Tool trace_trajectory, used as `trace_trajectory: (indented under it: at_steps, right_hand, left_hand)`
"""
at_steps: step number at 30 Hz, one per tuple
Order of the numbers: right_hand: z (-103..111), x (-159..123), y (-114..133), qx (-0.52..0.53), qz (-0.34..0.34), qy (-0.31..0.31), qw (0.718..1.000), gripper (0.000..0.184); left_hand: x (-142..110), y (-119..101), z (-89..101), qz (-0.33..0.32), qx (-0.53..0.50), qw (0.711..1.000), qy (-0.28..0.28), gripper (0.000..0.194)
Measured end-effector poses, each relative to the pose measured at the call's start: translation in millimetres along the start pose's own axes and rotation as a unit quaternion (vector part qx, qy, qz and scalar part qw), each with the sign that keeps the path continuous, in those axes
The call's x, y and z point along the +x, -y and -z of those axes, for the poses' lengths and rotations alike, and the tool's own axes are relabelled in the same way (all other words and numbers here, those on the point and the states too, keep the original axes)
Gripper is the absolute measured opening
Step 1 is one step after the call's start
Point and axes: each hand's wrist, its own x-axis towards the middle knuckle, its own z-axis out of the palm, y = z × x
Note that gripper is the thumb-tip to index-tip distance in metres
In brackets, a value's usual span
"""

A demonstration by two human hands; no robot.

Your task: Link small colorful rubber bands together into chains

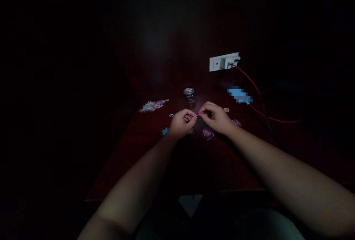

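Observation:
The scene is very dark. My left hand (181,122) and my right hand (216,118) meet over the middle of a dark red wooden table (133,166). Both are closed in a pinch, fingertips almost touching, on something small and dark between them that I cannot make out. Around the hands lie small coloured rubber bands: a mixed pile (153,105) at the far left, a blue cluster (165,131) by my left wrist, a purple cluster (208,134) under my right wrist, another purple cluster (236,122) to the right, and single rings (226,110).
A small glass jar with a lid (189,95) stands behind the hands. On the dark wall sits a white socket with a plug (224,62); a red cable (260,108) loops from it across the table's right side. A blurred blue object (239,95) lies there.

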Motion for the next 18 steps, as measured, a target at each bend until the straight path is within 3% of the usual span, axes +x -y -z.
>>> trace_trajectory:
  at_steps: [18]
  right_hand:
    - [-3.0,-2.9,-1.3,0.008,-0.051,-0.001,0.999,0.004]
  left_hand:
    - [-1.7,1.9,0.0,-0.004,0.031,0.999,0.031,0.009]
